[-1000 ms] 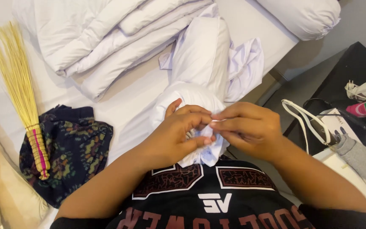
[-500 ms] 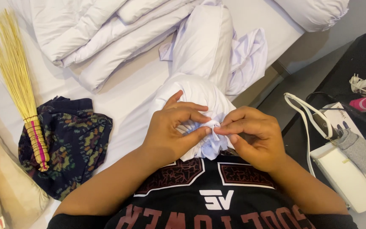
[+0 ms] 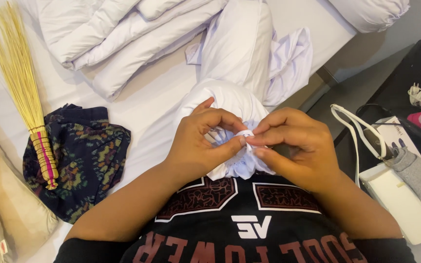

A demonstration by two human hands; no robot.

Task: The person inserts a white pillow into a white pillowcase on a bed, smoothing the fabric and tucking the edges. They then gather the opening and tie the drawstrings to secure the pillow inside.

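Right against the chest, both hands meet on the gathered end of the white pillowcase (image 3: pixel 230 104): left hand (image 3: pixel 198 141) and right hand (image 3: pixel 293 146) pinch the bunched cloth together, about equally close. Its long axis runs straight away, up the bed (image 3: pixel 147 102).

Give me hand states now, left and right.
Left hand: closed, fingers pinching the bunched end of the white fabric pillowcase.
Right hand: closed, pinching the same bunched end.

Bright, even indoor light — the white bedding (image 3: pixel 137 44) looks nearly washed out. Shadows are soft. Focus is sharp throughout — slight wide-angle stretch at edges.
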